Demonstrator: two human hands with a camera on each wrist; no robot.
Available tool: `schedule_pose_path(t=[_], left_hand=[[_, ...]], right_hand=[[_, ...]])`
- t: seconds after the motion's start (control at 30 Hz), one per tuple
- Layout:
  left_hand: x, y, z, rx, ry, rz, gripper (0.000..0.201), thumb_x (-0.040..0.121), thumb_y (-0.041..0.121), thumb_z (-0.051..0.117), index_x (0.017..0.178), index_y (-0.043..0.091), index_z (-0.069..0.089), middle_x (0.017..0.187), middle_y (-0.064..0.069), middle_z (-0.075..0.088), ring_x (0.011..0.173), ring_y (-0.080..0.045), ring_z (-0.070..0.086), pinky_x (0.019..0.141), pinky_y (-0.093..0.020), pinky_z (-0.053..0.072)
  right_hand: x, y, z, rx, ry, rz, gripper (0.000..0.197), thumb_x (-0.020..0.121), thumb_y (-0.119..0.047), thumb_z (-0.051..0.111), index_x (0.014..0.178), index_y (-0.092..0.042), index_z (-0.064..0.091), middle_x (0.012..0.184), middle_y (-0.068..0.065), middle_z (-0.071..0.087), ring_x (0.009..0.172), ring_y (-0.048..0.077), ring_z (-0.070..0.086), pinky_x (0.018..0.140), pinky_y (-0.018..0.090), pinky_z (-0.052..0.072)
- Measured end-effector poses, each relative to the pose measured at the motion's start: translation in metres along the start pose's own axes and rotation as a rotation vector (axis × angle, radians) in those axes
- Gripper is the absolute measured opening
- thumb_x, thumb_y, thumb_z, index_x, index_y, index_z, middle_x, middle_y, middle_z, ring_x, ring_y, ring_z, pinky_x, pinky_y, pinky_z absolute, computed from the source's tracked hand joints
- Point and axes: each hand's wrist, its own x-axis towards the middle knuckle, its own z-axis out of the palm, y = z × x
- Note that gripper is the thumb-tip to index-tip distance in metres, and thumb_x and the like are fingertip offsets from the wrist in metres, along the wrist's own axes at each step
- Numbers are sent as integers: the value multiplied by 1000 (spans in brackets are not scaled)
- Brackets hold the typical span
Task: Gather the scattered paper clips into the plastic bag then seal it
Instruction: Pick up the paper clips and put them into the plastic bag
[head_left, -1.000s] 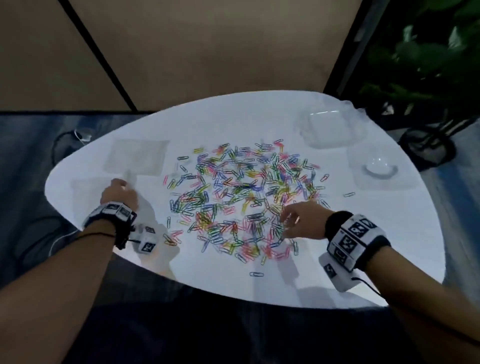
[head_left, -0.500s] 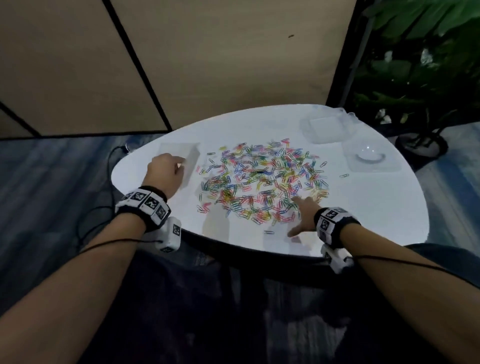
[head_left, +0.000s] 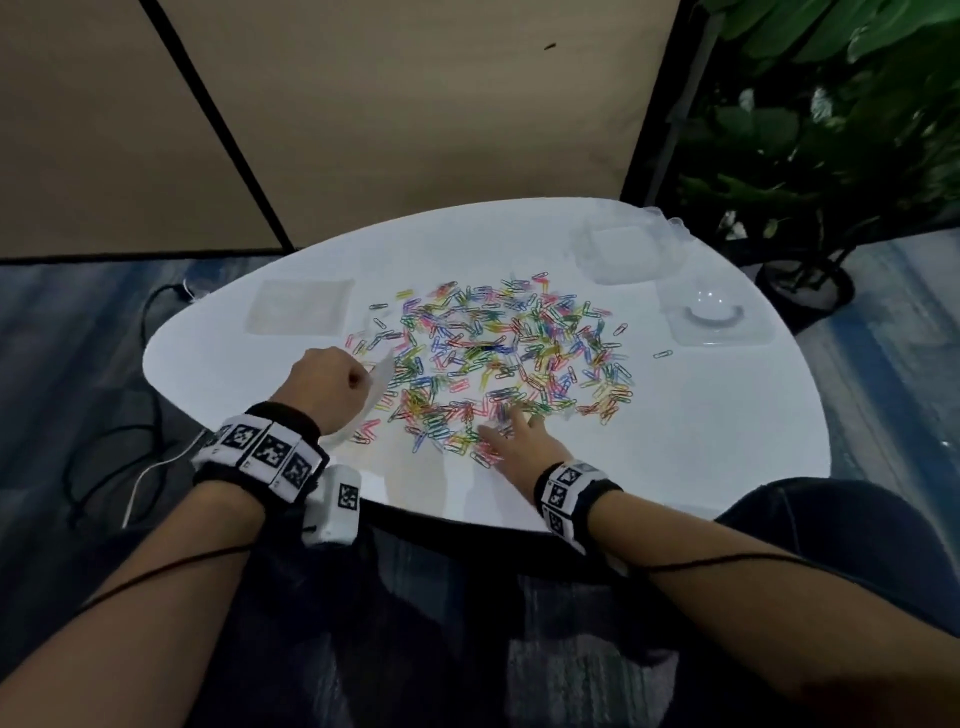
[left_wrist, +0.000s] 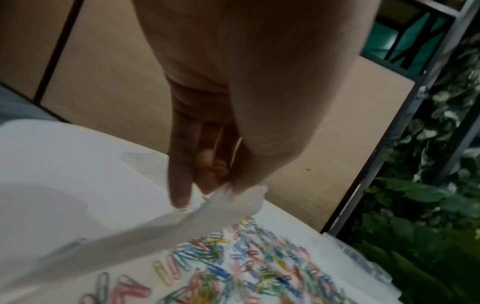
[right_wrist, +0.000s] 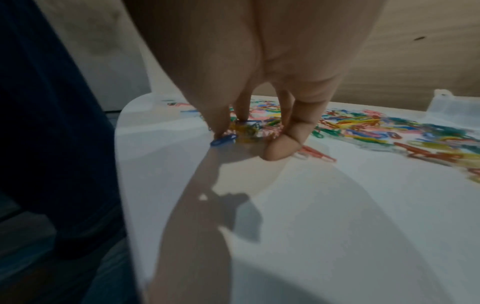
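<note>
My left hand (head_left: 327, 382) has lifted the clear plastic bag (left_wrist: 161, 226), fingers pinching its edge; right-hand fingers (right_wrist: 281, 150), spread, rake coloured paper clips (head_left: 498, 364) across the white tabletop (head_left: 701, 415) — filling can begin.

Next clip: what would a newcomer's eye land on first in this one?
First, the bright spread of coloured paper clips across the middle of the white table. Next, the two hands at its near edge: the left hand pinches a clear plastic bag lifted above the clips, while the right hand has its fingertips down among the nearest clips. Clear plastic containers sit at the far right.
</note>
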Motion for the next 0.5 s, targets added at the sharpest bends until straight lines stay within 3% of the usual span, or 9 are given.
schedule_pose_path(t=[0.1, 0.17, 0.2, 0.27, 0.33, 0.43, 0.5], left_hand=[[11, 7, -1, 6, -38, 55, 33, 93, 19, 54, 64, 9, 67, 66, -13, 66, 64, -32, 60, 69, -36, 55], [13, 12, 1, 0, -36, 72, 30, 93, 19, 53, 63, 17, 61, 65, -10, 59, 59, -25, 53, 71, -39, 58], [12, 15, 2, -23, -38, 65, 32, 93, 19, 53, 64, 14, 64, 65, -11, 59, 59, -25, 52, 69, -38, 58], [11, 22, 5, -69, -58, 46, 34, 95, 19, 54, 71, 3, 73, 69, -16, 69, 61, -28, 61, 66, -33, 54], [6, 27, 6, -119, -81, 34, 32, 95, 19, 55, 77, 4, 77, 74, -14, 75, 65, -29, 71, 65, -27, 54], [6, 34, 14, -190, -124, 11, 30, 96, 15, 55, 75, 5, 75, 62, -7, 70, 51, -25, 71, 59, -26, 58], [8, 37, 19, -226, -132, -11, 28, 96, 13, 56, 76, 4, 74, 59, -6, 68, 49, -23, 71, 60, -30, 63]], right_hand=[[4, -2, -1, -7, 56, -76, 57, 86, 9, 50, 139, -12, 43, 149, 20, 26, 126, 38, 39, 87, 47, 53], [10, -2, -6, -31, 103, -150, 38, 85, 11, 50, 119, -3, 59, 131, 19, 46, 113, 35, 53, 85, 42, 51], [13, -1, -10, -41, 111, -160, 32, 86, 10, 50, 112, -2, 64, 123, 17, 52, 106, 33, 57, 85, 39, 50], [23, 6, -18, -5, 128, -97, 24, 90, 6, 51, 100, -6, 69, 109, 14, 60, 95, 28, 61, 82, 33, 50], [32, 13, -31, 112, 127, 63, 19, 92, 0, 53, 82, -7, 67, 92, 12, 67, 85, 26, 65, 79, 29, 54], [38, 23, -56, 425, 168, 267, 19, 86, -6, 59, 81, 4, 75, 82, 18, 75, 80, 29, 72, 73, 29, 61], [36, 22, -77, 642, 253, 281, 18, 86, -11, 66, 82, 3, 76, 80, 18, 75, 79, 29, 73, 72, 33, 62]])
